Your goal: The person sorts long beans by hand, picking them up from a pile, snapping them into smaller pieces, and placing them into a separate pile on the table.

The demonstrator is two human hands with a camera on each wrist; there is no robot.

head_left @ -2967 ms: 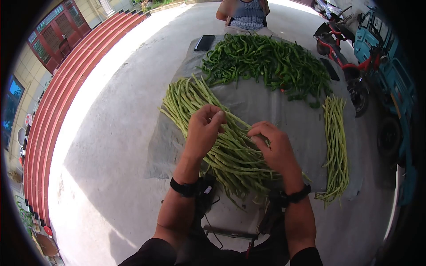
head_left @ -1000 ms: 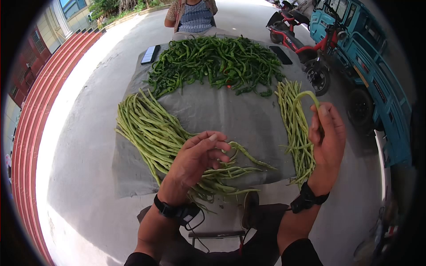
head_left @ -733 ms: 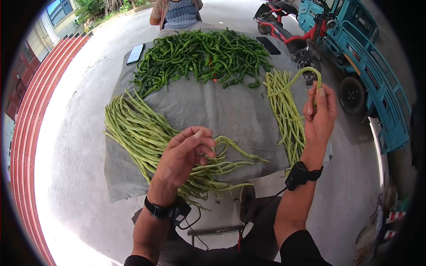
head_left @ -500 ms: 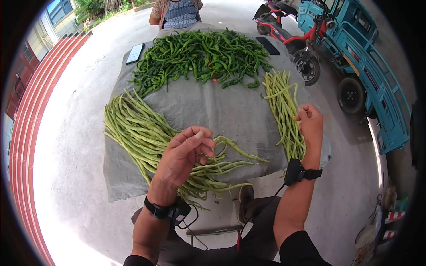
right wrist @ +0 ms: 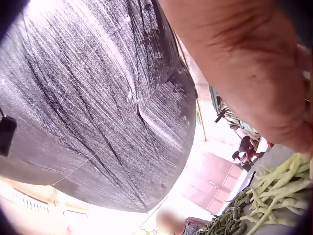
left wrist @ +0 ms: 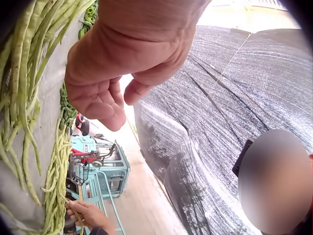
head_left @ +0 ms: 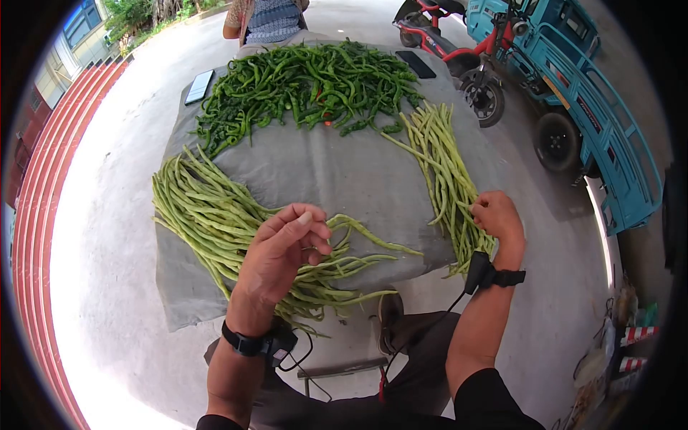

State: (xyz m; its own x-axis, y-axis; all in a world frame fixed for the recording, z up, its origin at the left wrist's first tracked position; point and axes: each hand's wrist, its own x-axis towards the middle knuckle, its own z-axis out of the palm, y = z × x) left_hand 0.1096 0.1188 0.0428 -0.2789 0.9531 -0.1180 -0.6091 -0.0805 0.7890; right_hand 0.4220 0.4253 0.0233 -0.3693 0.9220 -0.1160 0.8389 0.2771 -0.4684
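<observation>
In the head view, a large pile of yardlong beans (head_left: 204, 208) lies at the left of a grey cloth (head_left: 358, 168). My left hand (head_left: 279, 251) hovers over the pile's near end, its fingers loosely curled and holding nothing. On the right lies a smaller, straighter bundle of yardlong beans (head_left: 441, 158). Low over its near end, my right hand (head_left: 499, 216) pinches a single yardlong bean (left wrist: 79, 223), seen beside those fingers in the left wrist view. One bean sticks out leftward from the bundle's far half. The right wrist view hides the fingertips.
A broad heap of green peppers (head_left: 308, 86) covers the cloth's far side, between two phones, one left (head_left: 199, 87) and one right (head_left: 416, 64). Behind it sits a person (head_left: 272, 21). A red scooter (head_left: 459, 50) and teal cargo tricycle (head_left: 573, 93) stand right; red steps (head_left: 54, 179) rise left.
My right hand has gone from the large pile to the right bundle with a bean, then lowered it there. The left hand has stayed over the large pile. The head view has shifted.
</observation>
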